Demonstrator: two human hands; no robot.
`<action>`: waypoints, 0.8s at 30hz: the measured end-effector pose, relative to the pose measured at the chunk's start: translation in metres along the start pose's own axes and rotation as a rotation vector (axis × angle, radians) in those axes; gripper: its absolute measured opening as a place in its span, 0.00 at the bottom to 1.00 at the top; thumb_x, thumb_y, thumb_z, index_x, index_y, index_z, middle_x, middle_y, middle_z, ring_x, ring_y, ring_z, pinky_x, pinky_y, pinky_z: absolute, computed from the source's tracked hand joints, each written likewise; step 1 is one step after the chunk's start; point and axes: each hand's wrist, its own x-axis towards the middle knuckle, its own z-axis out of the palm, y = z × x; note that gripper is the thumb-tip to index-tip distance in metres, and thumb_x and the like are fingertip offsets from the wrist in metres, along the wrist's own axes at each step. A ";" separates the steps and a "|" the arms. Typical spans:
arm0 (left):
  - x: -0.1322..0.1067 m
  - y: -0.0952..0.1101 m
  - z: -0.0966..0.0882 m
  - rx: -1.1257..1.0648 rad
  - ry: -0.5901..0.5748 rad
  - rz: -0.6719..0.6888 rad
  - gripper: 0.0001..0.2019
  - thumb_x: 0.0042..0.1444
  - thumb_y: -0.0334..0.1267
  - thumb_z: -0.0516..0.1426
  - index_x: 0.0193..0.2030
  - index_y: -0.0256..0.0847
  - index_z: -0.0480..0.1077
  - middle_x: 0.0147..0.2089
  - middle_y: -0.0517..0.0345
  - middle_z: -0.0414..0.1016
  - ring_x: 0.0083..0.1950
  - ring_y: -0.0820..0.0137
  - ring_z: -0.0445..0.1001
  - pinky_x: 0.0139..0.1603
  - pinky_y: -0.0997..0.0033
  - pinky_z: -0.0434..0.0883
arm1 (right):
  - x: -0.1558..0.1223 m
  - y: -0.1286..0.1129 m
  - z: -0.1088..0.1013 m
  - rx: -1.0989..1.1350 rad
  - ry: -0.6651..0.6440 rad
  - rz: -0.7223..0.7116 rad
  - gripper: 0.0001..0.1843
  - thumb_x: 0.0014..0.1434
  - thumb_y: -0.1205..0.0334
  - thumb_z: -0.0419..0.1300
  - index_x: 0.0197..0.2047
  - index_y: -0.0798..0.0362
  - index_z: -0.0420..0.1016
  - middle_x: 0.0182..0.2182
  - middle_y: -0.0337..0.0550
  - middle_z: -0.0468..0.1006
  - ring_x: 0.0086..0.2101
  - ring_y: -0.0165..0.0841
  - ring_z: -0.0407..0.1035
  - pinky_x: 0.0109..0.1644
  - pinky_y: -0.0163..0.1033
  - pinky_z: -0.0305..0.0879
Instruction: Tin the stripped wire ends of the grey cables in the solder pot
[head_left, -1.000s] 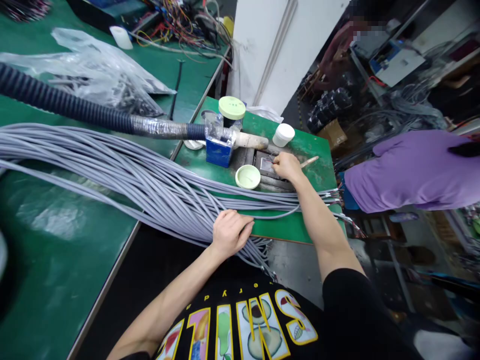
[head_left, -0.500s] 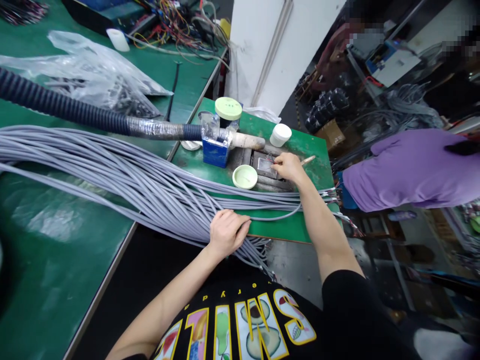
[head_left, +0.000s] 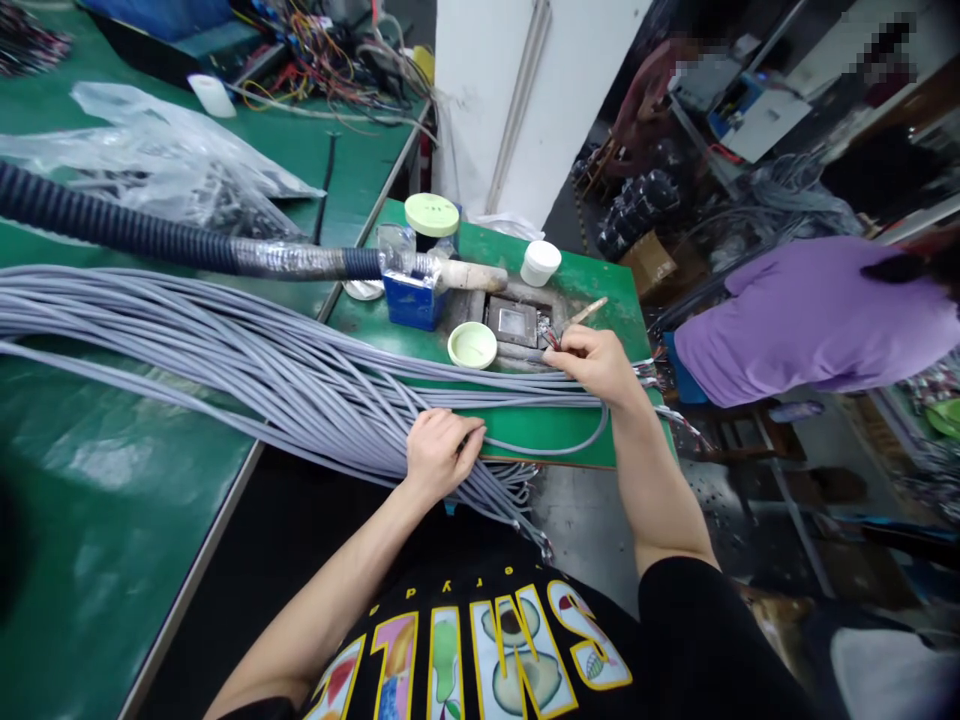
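My right hand (head_left: 596, 362) is closed in a pinch on the end of a grey cable, its thin coloured wires (head_left: 553, 340) poking out towards the left. Just beyond the fingertips is a small metal pot (head_left: 516, 322) with a shiny, silvery square surface. My left hand (head_left: 442, 452) is closed around grey cable at the near edge of the bundle (head_left: 315, 375). One grey cable (head_left: 555, 450) loops from my left hand round to my right. A pale green shallow cup (head_left: 472, 345) sits left of the pot.
A black corrugated hose (head_left: 150, 225) ends in a pale nozzle (head_left: 474, 275) over a blue box (head_left: 412, 302). Behind stand a white jar (head_left: 540, 262) and a green-lidded container (head_left: 431, 214). A person in purple (head_left: 817, 320) is at the right.
My right hand has moved back towards me, off the silvery pot, bringing the wire ends with it. My left hand keeps its hold. The whole view has shifted slightly.
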 end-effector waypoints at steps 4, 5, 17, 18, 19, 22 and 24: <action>0.005 0.006 -0.004 -0.126 -0.012 -0.112 0.07 0.58 0.38 0.56 0.37 0.42 0.75 0.31 0.57 0.78 0.33 0.69 0.73 0.40 0.65 0.65 | -0.015 -0.007 0.007 0.064 0.045 0.061 0.10 0.50 0.59 0.62 0.34 0.55 0.75 0.22 0.33 0.64 0.22 0.25 0.57 0.26 0.33 0.53; 0.008 0.009 -0.004 -0.212 -0.008 -0.173 0.07 0.58 0.39 0.56 0.38 0.43 0.75 0.32 0.57 0.78 0.35 0.69 0.74 0.41 0.65 0.66 | -0.018 -0.008 0.011 0.068 0.057 0.070 0.13 0.50 0.60 0.62 0.39 0.55 0.75 0.21 0.33 0.65 0.21 0.25 0.57 0.27 0.33 0.55; 0.039 0.052 0.041 -1.320 -0.034 -0.740 0.18 0.50 0.45 0.62 0.21 0.37 0.63 0.21 0.66 0.58 0.24 0.80 0.57 0.25 0.79 0.59 | -0.053 -0.036 0.047 -0.382 -0.004 -0.035 0.25 0.59 0.64 0.51 0.61 0.53 0.59 0.46 0.49 0.73 0.38 0.39 0.71 0.37 0.41 0.68; 0.041 0.053 0.043 -1.339 -0.009 -0.759 0.17 0.49 0.45 0.64 0.21 0.36 0.64 0.21 0.66 0.59 0.24 0.80 0.57 0.25 0.79 0.59 | -0.056 -0.036 0.046 -0.404 -0.017 -0.032 0.25 0.60 0.64 0.50 0.61 0.52 0.58 0.44 0.48 0.74 0.36 0.39 0.72 0.35 0.42 0.68; 0.042 0.053 0.044 -1.342 0.016 -0.778 0.16 0.47 0.44 0.65 0.23 0.36 0.65 0.22 0.66 0.61 0.24 0.81 0.58 0.25 0.80 0.59 | -0.058 -0.037 0.045 -0.416 -0.030 -0.032 0.25 0.60 0.63 0.49 0.61 0.52 0.58 0.43 0.47 0.74 0.35 0.39 0.72 0.34 0.42 0.68; 0.043 0.054 0.044 -1.317 0.052 -0.798 0.14 0.44 0.43 0.66 0.26 0.36 0.68 0.24 0.66 0.65 0.24 0.81 0.59 0.25 0.79 0.59 | -0.065 -0.039 0.040 -0.405 -0.058 -0.028 0.23 0.62 0.63 0.48 0.61 0.52 0.57 0.42 0.47 0.74 0.34 0.39 0.72 0.34 0.43 0.68; 0.043 0.054 0.042 -1.305 0.058 -0.784 0.15 0.42 0.43 0.67 0.24 0.36 0.67 0.22 0.67 0.63 0.23 0.81 0.58 0.25 0.79 0.58 | -0.068 -0.040 0.037 -0.394 -0.065 -0.032 0.23 0.62 0.63 0.49 0.61 0.52 0.56 0.44 0.47 0.74 0.36 0.39 0.72 0.35 0.42 0.68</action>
